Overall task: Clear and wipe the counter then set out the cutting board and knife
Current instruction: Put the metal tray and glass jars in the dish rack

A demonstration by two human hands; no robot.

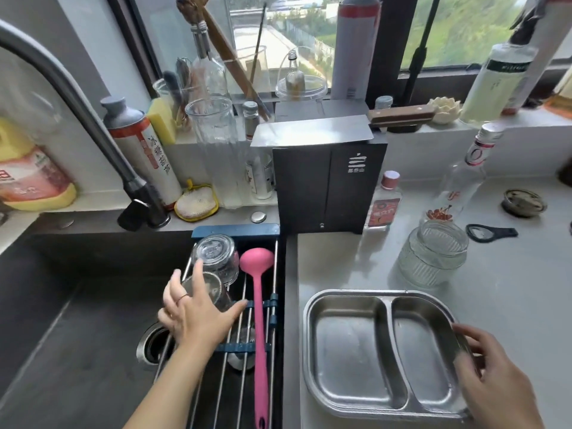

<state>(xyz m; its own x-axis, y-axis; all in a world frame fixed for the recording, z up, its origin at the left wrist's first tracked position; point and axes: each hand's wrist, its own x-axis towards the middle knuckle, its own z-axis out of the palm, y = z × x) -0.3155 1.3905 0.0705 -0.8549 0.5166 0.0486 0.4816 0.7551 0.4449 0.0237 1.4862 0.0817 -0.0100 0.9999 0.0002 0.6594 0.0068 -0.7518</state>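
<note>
Right now the clearing part of the job is under way, with both hands busy on different things. The left hand (pixel 198 308) is spread over an upturned glass (pixel 210 292) lying on the drying rack (pixel 244 345) across the sink (pixel 77 335); its fingers wrap the glass loosely, thumb toward the pink ladle (pixel 258 305) just beside it. A 2nd upturned glass (pixel 216 255) sits touching it at the far end of the rack. The right hand (pixel 492 370) curls over the right rim of the 2-compartment steel tray (pixel 380 351) on the tabletop (pixel 510 289), fingers over the edge, though how firmly it grips I cannot tell.

To do this step well, I would settle the glass so its rim rests across at least 2 rack bars and does not lean on its neighbour, then let go before lifting the tray. The tray looks wet and slick, so a pinch with the thumb inside the rim and the fingers beneath should hold better than a light hook over the edge. Lift it level to keep any water in the compartments off the tabletop.

Still standing on the tabletop are a ribbed glass jar (pixel 433 255), a tall clear bottle (pixel 464 178), a small red-labelled bottle (pixel 383 205), a bottle opener (pixel 490 233) and a round lid (pixel 523 202); these must go before wiping. The knife (pixel 312 133), a broad cleaver, rests on top of the dark box (pixel 328 187) by the window sill. No cutting board is plainly visible.
</note>
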